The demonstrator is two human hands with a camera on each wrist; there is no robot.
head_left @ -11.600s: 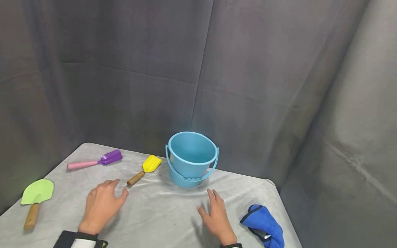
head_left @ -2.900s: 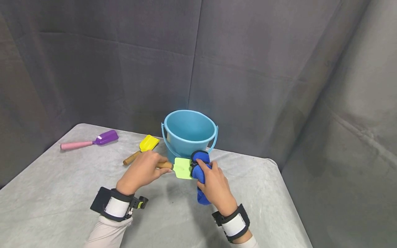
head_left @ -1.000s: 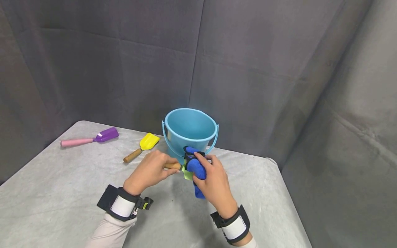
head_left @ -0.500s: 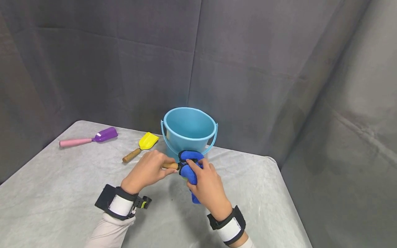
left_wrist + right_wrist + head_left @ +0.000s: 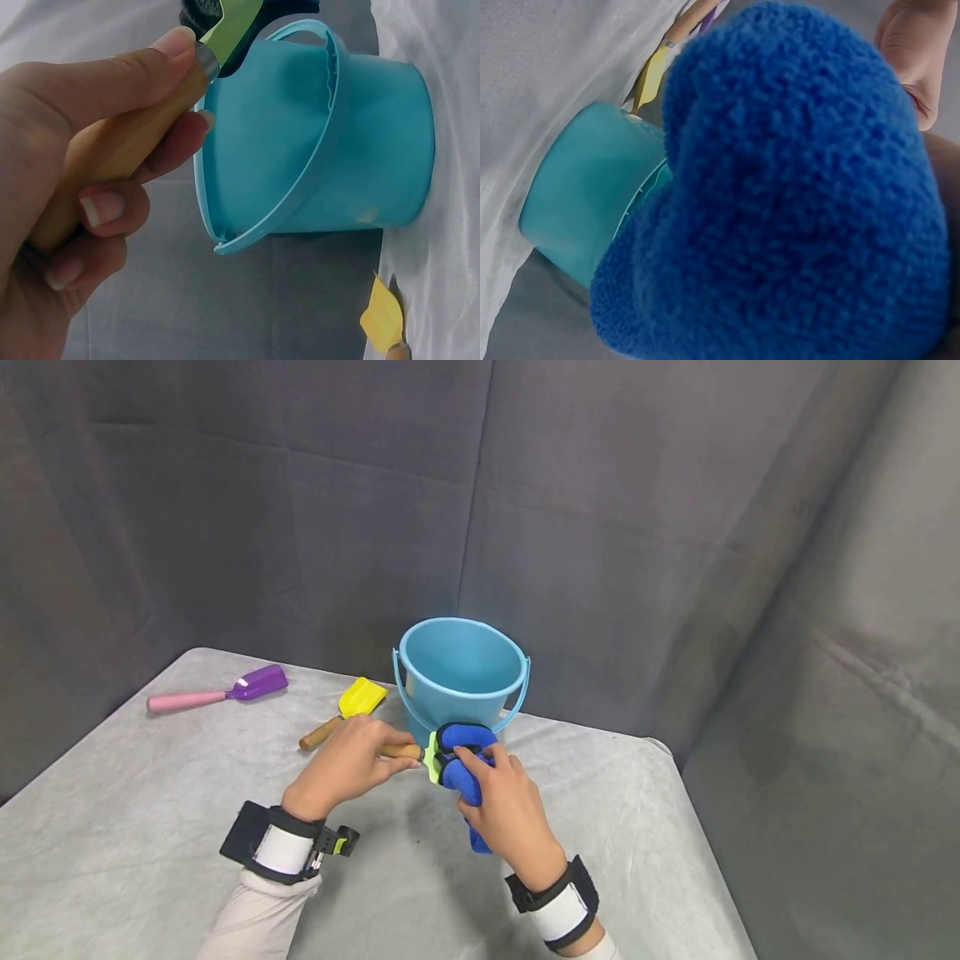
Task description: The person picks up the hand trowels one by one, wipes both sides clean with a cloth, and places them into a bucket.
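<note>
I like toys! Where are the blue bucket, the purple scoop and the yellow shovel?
blue bucket (image 5: 459, 703), head view, outer wall.
purple scoop (image 5: 259, 682), head view, purple blade.
yellow shovel (image 5: 362, 696), head view, yellow blade.

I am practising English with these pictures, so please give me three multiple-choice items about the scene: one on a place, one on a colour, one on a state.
1. Where does the yellow shovel lie?
A. inside the bucket
B. on the table, left of the bucket
C. in the right hand

2. What colour is the cloth?
A. blue
B. red
C. white

3. How is the left hand?
A. flat on the table
B. hanging free
C. gripping a wooden handle

Key:
1 B, it rests on the table beside the bucket.
2 A, the right hand presses blue cloth round the green shovel.
3 C, its fingers curl round the handle in the left wrist view.
</note>
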